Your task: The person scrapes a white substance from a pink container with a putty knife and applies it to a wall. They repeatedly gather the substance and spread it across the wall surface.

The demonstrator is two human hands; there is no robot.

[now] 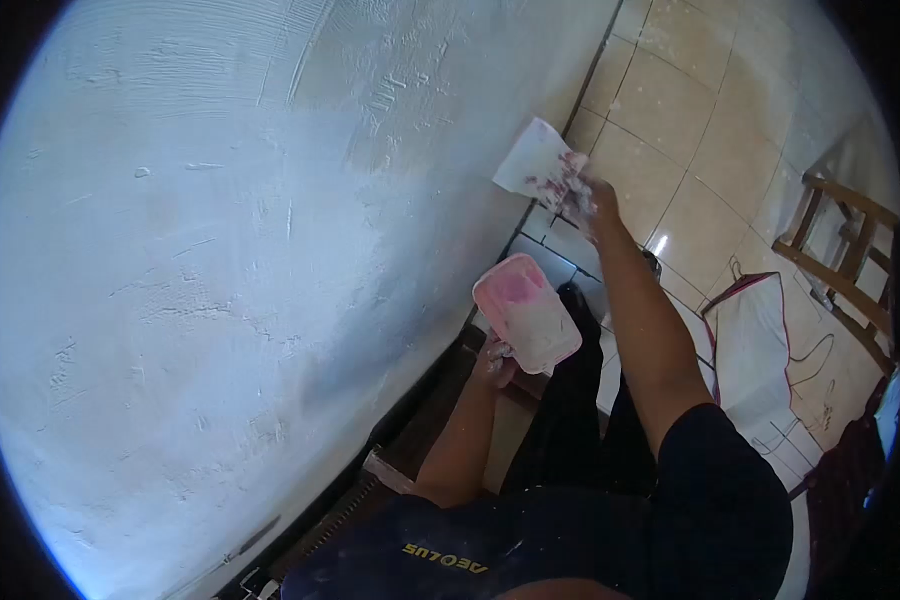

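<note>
Right hand (588, 200) grips a scraper (535, 165) angled up-left toward the wall (220, 250); left hand (495, 362) clasps a tray (526, 312).

Tiled floor along the foot of a plastered wall

The floor (670, 110) is laid with glossy beige tiles split by dark grout lines, and it catches a bright glint near the middle. On it, to the right, lies a white sheet (760, 350) edged in dark pink, with loose cords trailing from it. Beyond that, at the far right edge, stands a wooden frame (840, 260) of slats. A dark strip runs where floor meets wall.
</note>
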